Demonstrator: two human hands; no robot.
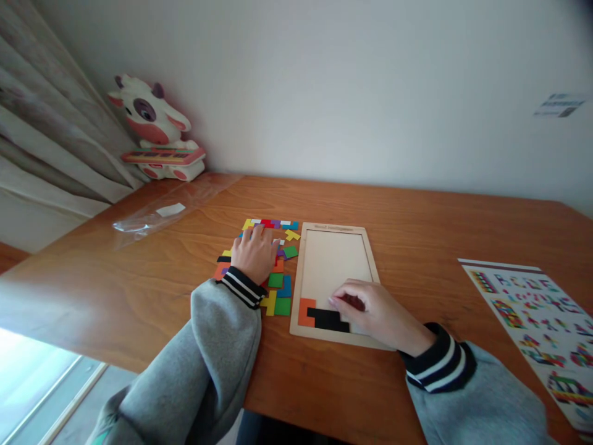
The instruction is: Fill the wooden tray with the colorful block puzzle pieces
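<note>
1. Covering the near left corner inside the wooden board: an orange piece, with a black shape touching it and running toward the right along the near edge. Bare wood beyond, up to the far edge of the frame.

2. Hovering low over the board's near right part, or perhaps touching it: the right hand, thumb and forefinger brought together beside the black shape. Cannot tell whether pinching anything.

3. Lying just beside the board's left edge: the loose coloured pieces, flat on the desk, partly hidden under the left hand, palm down, fingers loosely spread. No grip to be made out. Closest to the board's far left corner, a small yellow piece.

4. Judging from both hands, at a step of handling flat pieces between desk and board; calling next, probably, for a light fingertip pinch and careful lining up against the straight edges of the black shape.

5. Farther out: a clear plastic bag along the desk's far left edge, a toy cow at the far left corner, a printed sheet toward the right edge.
</note>
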